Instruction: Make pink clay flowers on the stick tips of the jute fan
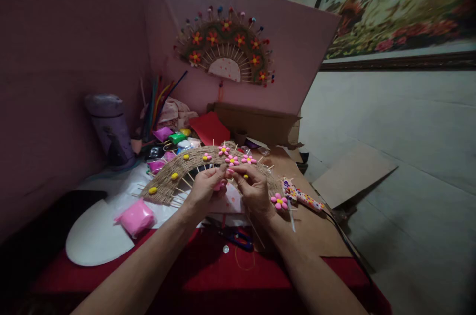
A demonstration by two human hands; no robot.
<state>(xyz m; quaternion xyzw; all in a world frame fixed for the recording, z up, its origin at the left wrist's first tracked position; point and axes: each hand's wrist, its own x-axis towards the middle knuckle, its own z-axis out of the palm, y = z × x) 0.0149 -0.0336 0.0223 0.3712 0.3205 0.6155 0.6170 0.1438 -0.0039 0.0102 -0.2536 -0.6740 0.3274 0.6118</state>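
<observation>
Over a fan-shaped piece wound with brown twine [167, 187], both my hands work close together. My left hand [205, 187] is closed, with a pink clay lump [219, 185] in its curled fingers. My right hand [255, 187] is closed too, its thumb and fingertips pinching a small bit of pink clay [229, 172] against the left fingertips. Pink clay flowers with yellow centres, one of them a full flower [278, 201], lie on the twine band. Plain yellow clay dots [174, 176] sit along its left part. Wooden sticks stick out from the band.
A pink clay packet [136, 217] and a white half-round board [98, 236] lie at the left. Blue-handled scissors [238, 238] rest on the red cloth in front. A patterned glue gun [303, 197] with a cord lies right, on cardboard [327, 235]. A purple tumbler [111, 131] stands back left.
</observation>
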